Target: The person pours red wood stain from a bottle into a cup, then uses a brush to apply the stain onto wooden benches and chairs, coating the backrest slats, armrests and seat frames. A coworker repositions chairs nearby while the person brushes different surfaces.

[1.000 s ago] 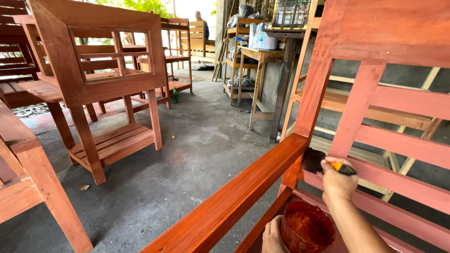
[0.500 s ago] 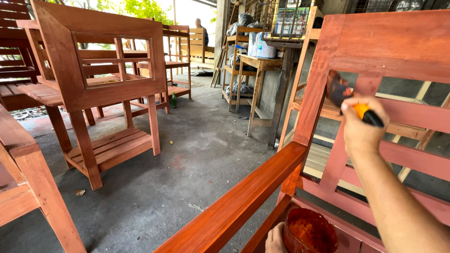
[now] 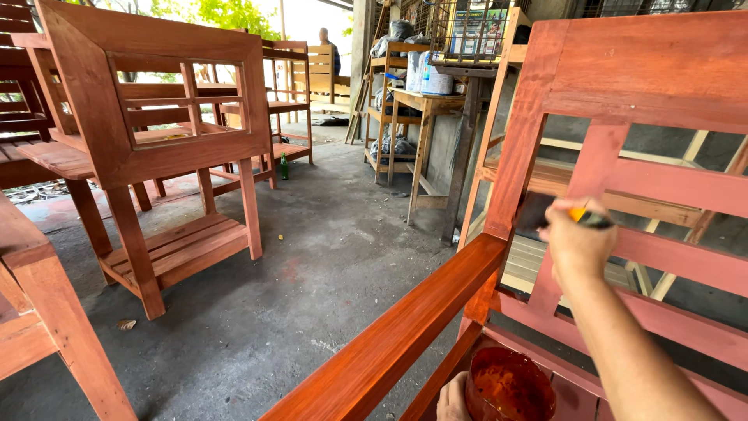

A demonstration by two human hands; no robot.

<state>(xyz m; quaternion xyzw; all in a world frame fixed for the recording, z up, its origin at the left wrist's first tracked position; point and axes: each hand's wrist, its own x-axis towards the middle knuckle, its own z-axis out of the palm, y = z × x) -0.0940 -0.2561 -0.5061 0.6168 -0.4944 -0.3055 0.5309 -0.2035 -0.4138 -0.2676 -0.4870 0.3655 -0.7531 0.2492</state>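
Against the back corner post (image 3: 520,148) of the reddish wooden chair (image 3: 662,70), my right hand (image 3: 578,243) holds a paintbrush (image 3: 557,214), its grip clamped on the yellow-banded handle, the dark bristles pressed to the post's inner face beside the first back slat (image 3: 592,179). At the bottom edge of the view, my left hand (image 3: 453,399) shows only its fingertips, closed around the rim of a round container of red-brown stain (image 3: 508,386), held just below the glossy orange armrest (image 3: 397,335). Across the concrete floor (image 3: 296,281) stands an upturned stained chair (image 3: 156,140), well apart.
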